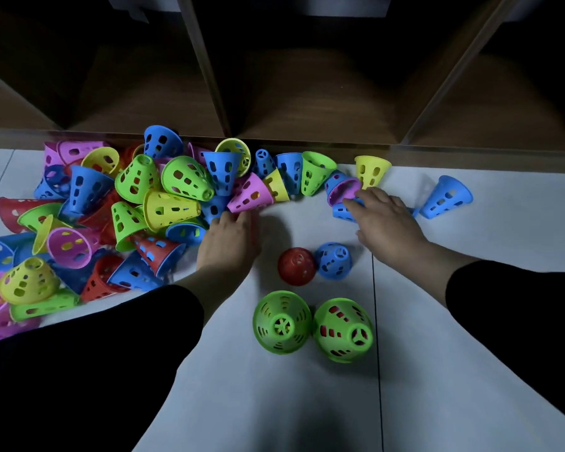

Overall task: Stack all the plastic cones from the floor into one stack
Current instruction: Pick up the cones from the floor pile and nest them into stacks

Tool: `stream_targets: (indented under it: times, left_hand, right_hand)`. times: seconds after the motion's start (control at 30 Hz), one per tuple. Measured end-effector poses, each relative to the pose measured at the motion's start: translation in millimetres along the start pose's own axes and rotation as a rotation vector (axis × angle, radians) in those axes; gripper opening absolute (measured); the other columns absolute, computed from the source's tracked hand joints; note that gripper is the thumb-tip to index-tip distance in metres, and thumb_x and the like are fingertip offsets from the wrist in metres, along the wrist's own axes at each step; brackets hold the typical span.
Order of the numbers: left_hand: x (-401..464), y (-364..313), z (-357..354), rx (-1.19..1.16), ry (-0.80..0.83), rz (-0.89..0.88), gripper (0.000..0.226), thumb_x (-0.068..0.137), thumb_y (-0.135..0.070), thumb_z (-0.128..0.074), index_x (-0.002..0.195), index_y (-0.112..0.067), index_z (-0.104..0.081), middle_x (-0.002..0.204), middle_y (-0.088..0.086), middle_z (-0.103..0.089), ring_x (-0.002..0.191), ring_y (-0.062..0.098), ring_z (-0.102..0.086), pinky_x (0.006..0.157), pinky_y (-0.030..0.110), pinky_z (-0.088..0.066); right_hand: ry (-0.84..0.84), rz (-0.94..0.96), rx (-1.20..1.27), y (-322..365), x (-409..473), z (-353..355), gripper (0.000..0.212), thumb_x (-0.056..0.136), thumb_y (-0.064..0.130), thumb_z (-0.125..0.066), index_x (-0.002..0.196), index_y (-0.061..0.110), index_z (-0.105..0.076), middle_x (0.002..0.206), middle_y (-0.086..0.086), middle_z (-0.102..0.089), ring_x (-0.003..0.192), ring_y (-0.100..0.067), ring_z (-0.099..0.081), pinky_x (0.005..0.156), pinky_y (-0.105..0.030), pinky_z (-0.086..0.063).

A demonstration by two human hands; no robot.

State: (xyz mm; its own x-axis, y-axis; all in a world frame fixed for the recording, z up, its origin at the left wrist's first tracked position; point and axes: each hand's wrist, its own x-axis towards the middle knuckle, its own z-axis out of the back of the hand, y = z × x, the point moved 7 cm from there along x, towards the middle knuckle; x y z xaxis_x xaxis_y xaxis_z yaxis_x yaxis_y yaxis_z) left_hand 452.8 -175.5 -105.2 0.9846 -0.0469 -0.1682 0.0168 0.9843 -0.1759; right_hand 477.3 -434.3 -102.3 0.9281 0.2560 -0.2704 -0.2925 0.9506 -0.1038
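While both arms reach forward over the pale tiled floor, the head view shows a large heap of plastic cones in blue, green, yellow, pink and red lying jumbled at the left, against the foot of a dark wooden shelf unit. The left hand rests at the heap's near edge, its fingers touching a pink cone; whether they grip it I cannot tell. The right hand lies with spread, relaxed fingers on a blue cone, just beside a purple cone. Nearer the person stand a red cone and a small blue cone, touching, and two green cones side by side. Another blue cone lies apart at the right.
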Motion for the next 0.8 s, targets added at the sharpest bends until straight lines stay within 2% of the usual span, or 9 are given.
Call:
stream_targets:
  times: [0.2, 0.27, 0.33, 0.43, 0.47, 0.53, 0.6, 0.73, 0.8]
  left_hand:
    - [6.4, 0.5, -10.6, 0.050, 0.098, 0.010, 0.046, 0.088, -0.031, -0.069, 0.129, -0.017, -0.051, 0.109, 0.016, -0.063, 0.099, 0.035, -0.054, 0.082, 0.044, -0.047]
    - [4.1, 0.6, -8.2, -0.045, 0.088, -0.010, 0.052, 0.089, -0.031, -0.069, 0.135, -0.020, -0.048, 0.112, 0.015, -0.061, 0.102, 0.033, -0.053, 0.084, 0.042, -0.048]
    - [-3.5, -0.8, 1.2, -0.245, 0.039, -0.039, 0.070, 0.085, -0.026, -0.074, 0.145, -0.023, -0.038, 0.119, 0.014, -0.059, 0.107, 0.032, -0.053, 0.089, 0.042, -0.048]
    - [-19.7, -4.0, 18.9, -0.556, 0.043, -0.098, 0.090, 0.077, -0.024, -0.082, 0.149, -0.035, -0.029, 0.132, 0.003, -0.054, 0.113, 0.021, -0.055, 0.091, 0.035, -0.049]
    - [-24.0, -7.6, 25.4, -0.641, 0.070, -0.127, 0.087, 0.079, -0.028, -0.081, 0.148, -0.040, -0.029, 0.133, -0.002, -0.052, 0.114, 0.016, -0.055, 0.091, 0.030, -0.049]
    - [-29.1, -17.3, 39.5, -0.734, 0.091, -0.208, 0.075, 0.081, -0.035, -0.077, 0.144, -0.042, -0.037, 0.129, -0.009, -0.049, 0.116, 0.006, -0.052, 0.096, 0.025, -0.048]
    - [-32.3, -29.1, 49.8, -0.761, 0.107, -0.292, 0.064, 0.083, -0.031, -0.078, 0.139, -0.036, -0.048, 0.121, -0.012, -0.050, 0.113, 0.000, -0.051, 0.097, 0.019, -0.047]
    - [-37.7, -51.5, 41.0, -0.558, 0.198, -0.484, 0.062, 0.083, -0.022, -0.079, 0.139, -0.029, -0.052, 0.125, -0.011, -0.047, 0.114, 0.002, -0.047, 0.096, 0.001, -0.032]
    - [-39.0, -60.7, 29.4, -0.419, 0.234, -0.594, 0.062, 0.085, -0.022, -0.077, 0.141, -0.023, -0.051, 0.129, -0.006, -0.051, 0.118, 0.007, -0.048, 0.099, 0.007, -0.034]
  right_hand:
    - [-0.049, 0.024, -0.143, 6.0, 11.8, 0.7, 0.075, 0.086, 0.003, -0.057, 0.153, 0.019, -0.027, 0.141, -0.011, -0.044, 0.128, -0.032, -0.042, 0.103, -0.042, -0.040]
    - [-0.038, 0.014, -0.131, 1.8, 12.7, 2.1, 0.070, 0.089, 0.006, -0.055, 0.153, 0.018, -0.028, 0.140, -0.012, -0.046, 0.127, -0.032, -0.043, 0.104, -0.042, -0.040]
    - [-0.070, -0.021, -0.044, -3.2, 7.8, 12.1, 0.065, 0.092, 0.013, -0.056, 0.152, 0.018, -0.031, 0.137, -0.011, -0.048, 0.124, -0.031, -0.044, 0.102, -0.043, -0.039]
    - [-0.229, -0.056, 0.257, -14.1, -11.6, 35.9, 0.072, 0.091, 0.027, -0.066, 0.154, 0.020, -0.032, 0.134, -0.006, -0.051, 0.121, -0.027, -0.048, 0.098, -0.042, -0.039]
    - [-0.272, -0.055, 0.464, -18.6, -22.3, 43.6, 0.074, 0.089, 0.030, -0.069, 0.153, 0.024, -0.032, 0.134, -0.001, -0.050, 0.121, -0.022, -0.049, 0.099, -0.037, -0.041]
    - [-0.299, -0.015, 0.918, -19.6, -47.6, 58.6, 0.076, 0.085, 0.035, -0.076, 0.148, 0.039, -0.035, 0.131, 0.018, -0.049, 0.121, -0.001, -0.049, 0.096, -0.016, -0.043]
    - [-0.306, 0.047, 1.132, -11.4, -72.9, 66.3, 0.076, 0.080, 0.038, -0.081, 0.139, 0.056, -0.035, 0.130, 0.036, -0.047, 0.122, 0.013, -0.047, 0.090, -0.001, -0.040]
    - [-0.139, 0.007, 1.166, 10.8, -91.9, 37.5, 0.075, 0.075, 0.044, -0.083, 0.130, 0.063, -0.035, 0.134, 0.022, -0.052, 0.123, 0.004, -0.052, 0.094, -0.011, -0.044]
    - [-0.032, 0.041, 0.978, 24.0, -87.2, 17.0, 0.069, 0.080, 0.041, -0.080, 0.129, 0.057, -0.036, 0.133, 0.020, -0.053, 0.117, 0.002, -0.054, 0.087, -0.005, -0.041]
